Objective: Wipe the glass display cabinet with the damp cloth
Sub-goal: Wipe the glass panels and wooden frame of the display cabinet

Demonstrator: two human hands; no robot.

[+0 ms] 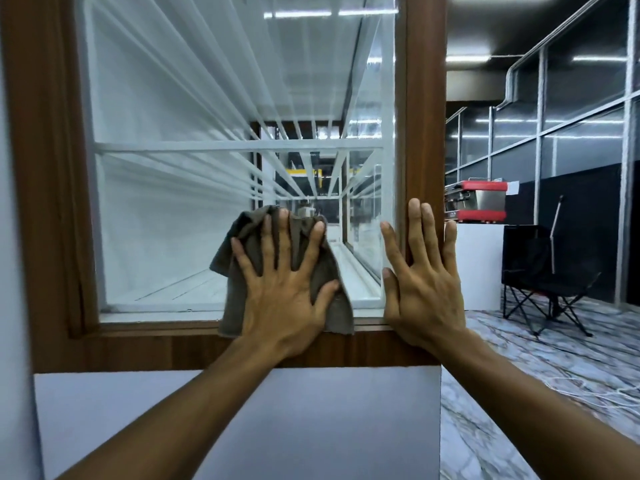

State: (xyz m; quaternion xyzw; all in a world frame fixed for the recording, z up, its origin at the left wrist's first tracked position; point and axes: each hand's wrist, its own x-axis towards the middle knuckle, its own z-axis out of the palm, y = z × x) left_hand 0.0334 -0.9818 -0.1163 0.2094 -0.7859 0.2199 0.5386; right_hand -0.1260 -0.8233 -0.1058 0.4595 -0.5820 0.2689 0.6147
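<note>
Framing the left and middle of the picture, the glass display cabinet [138, 351] has a dark brown wooden frame [41, 168] and a plain white lower panel [242, 427]. Its glass pane [166, 202] fills the frame, and white shelf bars [207, 147] show through it, running away into the cabinet.

Low and slightly right of centre on the pane lies the damp cloth [231, 306], a grey-brown rag spread flat against the glass. Its bottom edge hangs down over the lower wooden rail. The left hand [280, 292] lies on top of it, palm to the cloth, with the fingers straight and spread wide, pressing rather than gripping. The cloth shows past the hand on the left, above the fingertips and beside the thumb on the right, so the hand covers its middle.

Just right of that, the right hand [420, 289] rests flat with straight fingers and holds nothing. Its thumb and index finger lie on the glass at the pane's right edge, and the other fingers lie on the upright wooden post [424, 98]. The two hands are close but apart, and the right one does not touch the cloth.

Further right, a red espresso machine [481, 200] sits on a white counter [479, 265]. A black folding chair [540, 271] stands beside it on a marbled floor [554, 375].
</note>
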